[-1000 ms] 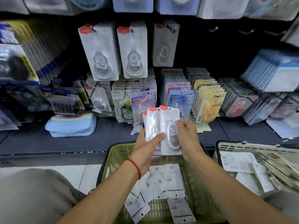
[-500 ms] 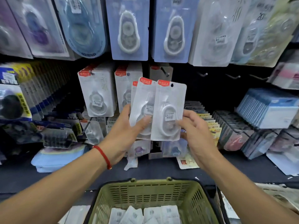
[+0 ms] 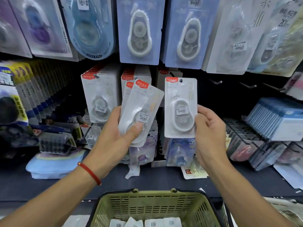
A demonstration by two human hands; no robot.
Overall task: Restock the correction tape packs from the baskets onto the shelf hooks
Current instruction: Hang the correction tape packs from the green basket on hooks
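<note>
- Left hand [image 3: 113, 136] curled round a small fanned stack of clear-and-white correction tape packs with red corner labels [image 3: 141, 110], thumb pressed on the front blister, tilted right.
- Right hand [image 3: 208, 135] pinching one upright single white pack with red label [image 3: 180, 107] by its right edge, in front of the dark shelf hooks.
- Below, green slatted plastic basket [image 3: 155, 207] holding more white packs [image 3: 146, 222].
</note>
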